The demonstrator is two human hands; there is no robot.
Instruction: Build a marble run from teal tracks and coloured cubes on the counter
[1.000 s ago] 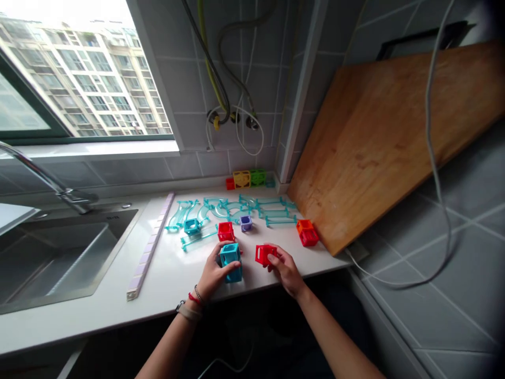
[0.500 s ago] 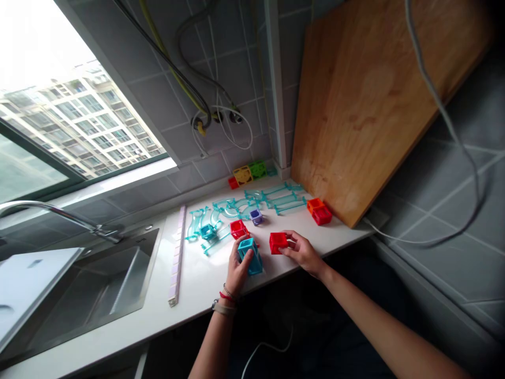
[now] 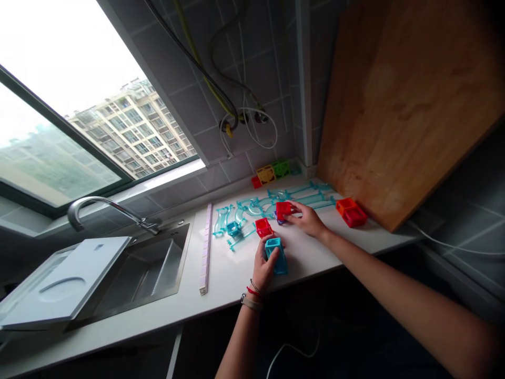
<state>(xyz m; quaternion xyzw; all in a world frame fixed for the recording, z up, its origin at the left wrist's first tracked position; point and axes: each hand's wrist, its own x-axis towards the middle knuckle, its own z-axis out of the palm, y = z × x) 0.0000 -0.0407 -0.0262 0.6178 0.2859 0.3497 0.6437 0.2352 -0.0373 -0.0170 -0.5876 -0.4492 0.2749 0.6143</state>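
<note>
My left hand [image 3: 265,261] is closed round a light-blue open-framed block [image 3: 279,257] near the counter's front edge. In my right hand [image 3: 308,219] is a red cube block [image 3: 283,210], gripped at its right side between thumb and fingers. Under and behind that cube a purple block [image 3: 278,220] is mostly hidden. Another red block [image 3: 263,228] sits just beyond my left hand. Further left stands a small teal block [image 3: 233,228] among see-through teal track pieces [image 3: 252,208].
A joined orange and red block pair [image 3: 351,212] lies by the leaning wooden board [image 3: 394,105]. Yellow and green blocks [image 3: 272,172] stand at the wall. A pale pink strip [image 3: 205,250] lies beside the sink [image 3: 158,279]. Cables [image 3: 213,79] hang above.
My right hand has carried the red cube away from the front edge, up to the purple block. My left hand still holds the light-blue block. The camera view has turned left.
</note>
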